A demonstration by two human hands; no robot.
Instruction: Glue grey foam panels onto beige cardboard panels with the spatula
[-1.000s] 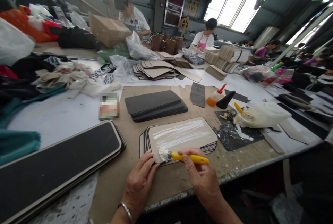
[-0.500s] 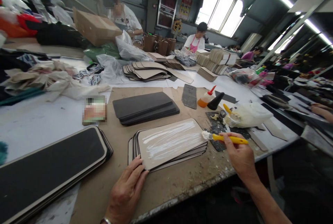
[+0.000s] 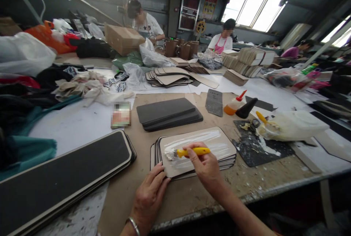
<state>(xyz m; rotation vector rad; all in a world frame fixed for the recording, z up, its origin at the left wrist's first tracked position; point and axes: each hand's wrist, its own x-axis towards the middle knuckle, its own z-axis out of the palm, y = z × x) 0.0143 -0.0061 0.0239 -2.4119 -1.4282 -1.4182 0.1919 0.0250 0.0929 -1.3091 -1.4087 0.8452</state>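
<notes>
My right hand grips a yellow-handled brush whose white, glue-laden bristles rest on the left part of the top board of a small stack of rounded tan boards. White glue streaks cover that board. My left hand lies flat on the near left corner of the stack, with a bracelet on its wrist.
Behind the stack lies a pile of dark boards. A long black panel stack sits at the left. A glue-smeared black mat, a plastic glue bag and an orange bottle are at the right. Two people work at the far end.
My right hand has brought the brush back from the mat at the right onto the left part of the top board. More glue streaks show on it.
</notes>
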